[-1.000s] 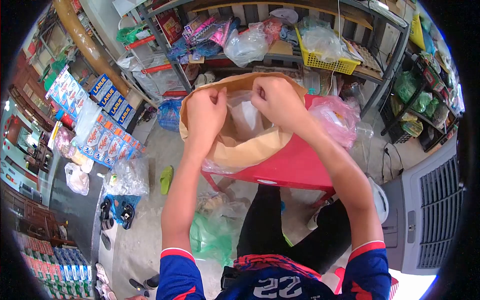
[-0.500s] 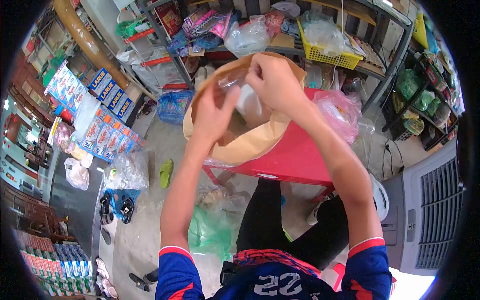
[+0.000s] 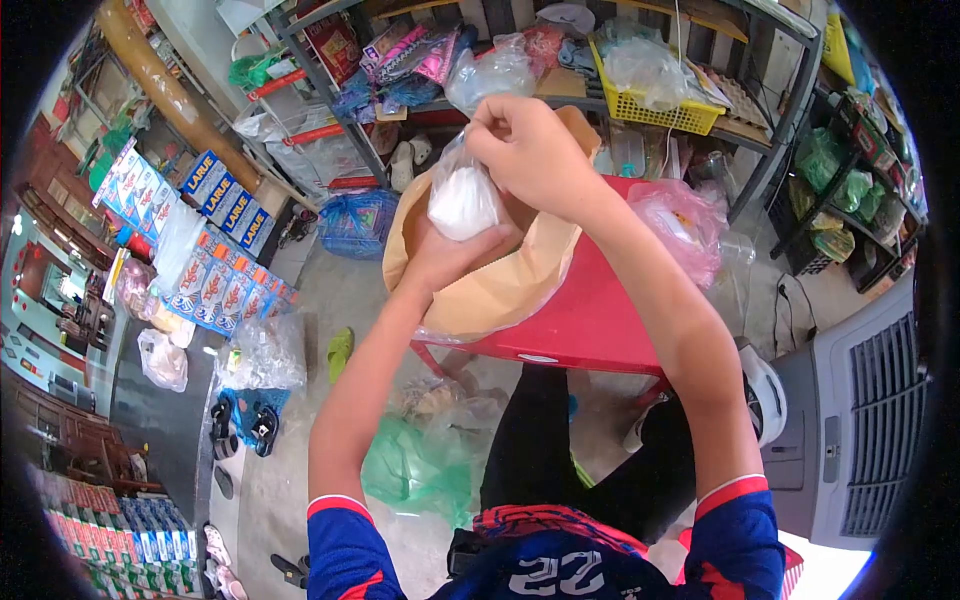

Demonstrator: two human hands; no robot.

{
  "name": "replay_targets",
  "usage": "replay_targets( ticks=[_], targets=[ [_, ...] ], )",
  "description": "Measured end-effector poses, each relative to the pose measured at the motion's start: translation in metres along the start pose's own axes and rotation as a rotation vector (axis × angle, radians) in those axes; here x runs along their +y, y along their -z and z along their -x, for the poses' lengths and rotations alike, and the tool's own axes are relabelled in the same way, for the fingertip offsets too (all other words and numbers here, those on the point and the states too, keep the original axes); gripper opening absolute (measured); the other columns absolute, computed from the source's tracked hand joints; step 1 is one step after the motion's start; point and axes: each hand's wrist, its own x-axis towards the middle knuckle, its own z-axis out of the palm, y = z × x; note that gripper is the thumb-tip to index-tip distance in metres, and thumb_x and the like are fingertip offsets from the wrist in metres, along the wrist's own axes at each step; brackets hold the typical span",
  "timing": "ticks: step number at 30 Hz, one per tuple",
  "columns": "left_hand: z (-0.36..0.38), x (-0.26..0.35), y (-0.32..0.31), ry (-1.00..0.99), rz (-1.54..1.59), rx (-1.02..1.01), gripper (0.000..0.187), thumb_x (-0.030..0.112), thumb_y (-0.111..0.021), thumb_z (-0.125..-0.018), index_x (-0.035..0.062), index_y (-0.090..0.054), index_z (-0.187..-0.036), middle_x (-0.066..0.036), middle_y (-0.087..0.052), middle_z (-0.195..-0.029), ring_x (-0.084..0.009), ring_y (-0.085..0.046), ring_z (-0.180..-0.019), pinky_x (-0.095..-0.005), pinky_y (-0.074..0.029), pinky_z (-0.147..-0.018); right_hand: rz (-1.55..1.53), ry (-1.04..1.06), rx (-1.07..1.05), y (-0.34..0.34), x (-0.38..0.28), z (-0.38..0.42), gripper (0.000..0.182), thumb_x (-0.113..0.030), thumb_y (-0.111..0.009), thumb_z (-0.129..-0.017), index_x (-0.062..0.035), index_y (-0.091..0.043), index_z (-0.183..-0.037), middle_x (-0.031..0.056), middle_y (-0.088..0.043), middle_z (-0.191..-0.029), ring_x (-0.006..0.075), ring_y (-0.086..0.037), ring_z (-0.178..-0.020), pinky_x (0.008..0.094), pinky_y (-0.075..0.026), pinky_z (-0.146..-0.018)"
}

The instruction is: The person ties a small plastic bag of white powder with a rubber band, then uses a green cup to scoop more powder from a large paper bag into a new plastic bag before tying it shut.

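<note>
A small clear plastic bag of white powder or grains (image 3: 464, 205) hangs above a large brown paper sack (image 3: 500, 300). My right hand (image 3: 530, 155) pinches the bag's gathered top, fingers curled. Around the bag's underside my left hand (image 3: 455, 258) is wrapped, thumb towards me; some of its fingers are hidden behind the bag. The sack's mouth is wide, with its rim folded outward, and it stands on a red plastic table (image 3: 610, 300). What lies deeper in the sack is hidden by my hands and the bag.
A pink plastic bag (image 3: 680, 225) lies at the table's right. Behind stands a metal shelf with a yellow basket (image 3: 660, 110). A green plastic bag (image 3: 415, 465) is on the floor, a grey air cooler (image 3: 850, 420) at the right, and beer cartons (image 3: 225, 270) at the left.
The bag of white contents has come up out of the sack's mouth, raised by both hands. My left hand has turned from the sack's inner side to under the bag.
</note>
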Motion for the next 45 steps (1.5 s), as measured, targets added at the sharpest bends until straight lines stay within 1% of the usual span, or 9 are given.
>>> replay_targets(
  ticks=[4, 7, 10, 12, 16, 21, 24, 36, 45],
  targets=[
    [-0.012, -0.004, 0.002, 0.033, -0.096, -0.156, 0.085, 0.024, -0.088, -0.082, 0.0044, -0.043, -0.151, -0.006, -0.054, -0.146, -0.0204, -0.053, -0.133, -0.0364, -0.042, -0.112, 0.11, 0.15, 0.105, 0.002, 0.01, 0.003, 0.018, -0.013, -0.063, -0.095, 0.0048, -0.066, -0.094, 0.0058, -0.067, -0.075, 0.0093, -0.061, -0.065, 0.0308, -0.052, -0.061],
    [-0.006, 0.007, -0.003, 0.063, 0.02, -0.053, 0.054, 0.02, -0.086, -0.08, 0.006, -0.063, -0.127, -0.003, -0.07, -0.117, -0.0172, -0.066, -0.108, -0.0342, -0.052, -0.095, 0.201, 0.07, 0.041, 0.022, -0.012, 0.017, 0.021, -0.014, -0.067, -0.093, 0.0061, -0.067, -0.094, 0.0099, -0.071, -0.081, 0.0105, -0.067, -0.073, 0.0337, -0.055, -0.066],
    [-0.003, 0.012, 0.001, 0.0, -0.064, -0.015, 0.042, 0.019, -0.086, -0.079, 0.0049, -0.069, -0.115, -0.002, -0.074, -0.107, -0.0166, -0.069, -0.101, -0.0343, -0.053, -0.092, 0.275, 0.347, 0.202, 0.051, -0.017, 0.05, 0.019, -0.013, -0.068, -0.095, 0.0057, -0.067, -0.096, 0.0095, -0.072, -0.085, 0.0111, -0.07, -0.08, 0.0327, -0.056, -0.066],
    [-0.003, 0.02, 0.003, 0.019, -0.257, 0.015, 0.034, 0.018, -0.085, -0.078, 0.0025, -0.072, -0.106, -0.005, -0.076, -0.102, -0.0172, -0.071, -0.096, -0.0346, -0.055, -0.089, 0.167, 0.353, 0.469, 0.074, -0.003, 0.08, 0.012, -0.01, -0.069, -0.093, 0.0011, -0.067, -0.096, 0.0127, -0.07, -0.08, 0.0175, -0.07, -0.072, 0.0308, -0.055, -0.067],
    [-0.009, 0.042, -0.001, 0.051, -0.425, -0.031, 0.041, 0.017, -0.085, -0.076, -0.0005, -0.071, -0.11, -0.011, -0.076, -0.105, -0.0203, -0.072, -0.096, -0.0358, -0.056, -0.088, 0.081, 0.014, 0.708, 0.143, 0.08, 0.147, 0.011, -0.008, -0.064, -0.1, 0.0019, -0.066, -0.096, 0.0005, -0.065, -0.078, 0.0075, -0.063, -0.072, 0.0236, -0.049, -0.064],
    [-0.017, 0.044, -0.002, 0.089, -0.587, -0.06, 0.044, 0.014, -0.082, -0.075, -0.0016, -0.07, -0.114, -0.015, -0.076, -0.105, -0.0238, -0.073, -0.099, -0.037, -0.055, -0.089, 0.114, -0.294, 0.939, 0.187, 0.17, 0.217, 0.019, -0.014, -0.059, -0.105, -0.0025, -0.066, -0.092, -0.0027, -0.059, -0.072, 0.0026, -0.05, -0.059, 0.0204, -0.038, -0.052],
    [-0.021, 0.04, -0.001, 0.084, -0.598, -0.058, 0.043, 0.014, -0.081, -0.076, -0.0004, -0.07, -0.115, -0.015, -0.076, -0.105, -0.0247, -0.073, -0.1, -0.0374, -0.055, -0.09, -0.174, -0.305, 0.906, 0.202, 0.167, 0.22, 0.018, -0.014, -0.06, -0.103, -0.003, -0.065, -0.09, -0.0023, -0.058, -0.07, 0.0039, -0.051, -0.056, 0.0229, -0.039, -0.05],
    [-0.029, 0.053, -0.006, 0.049, -0.726, -0.034, 0.042, 0.013, -0.078, -0.079, -0.0005, -0.07, -0.118, -0.015, -0.076, -0.107, -0.0264, -0.073, -0.102, -0.0383, -0.055, -0.09, -0.213, -0.325, 0.803, 0.201, 0.153, 0.229, 0.02, -0.014, -0.059, -0.103, -0.0002, -0.069, -0.092, 0.0001, -0.06, -0.069, 0.0058, -0.053, -0.055, 0.0229, -0.042, -0.05],
    [-0.043, 0.046, 0.015, 0.037, -0.767, -0.006, 0.045, 0.018, -0.085, -0.075, 0.0012, -0.072, -0.115, -0.013, -0.077, -0.104, -0.0247, -0.074, -0.096, -0.0375, -0.056, -0.085, -0.229, -0.349, 0.796, 0.204, 0.159, 0.234, 0.018, -0.014, -0.06, -0.103, -0.0015, -0.069, -0.092, 0.0005, -0.06, -0.068, 0.0059, -0.052, -0.052, 0.023, -0.04, -0.048]
  ],
)
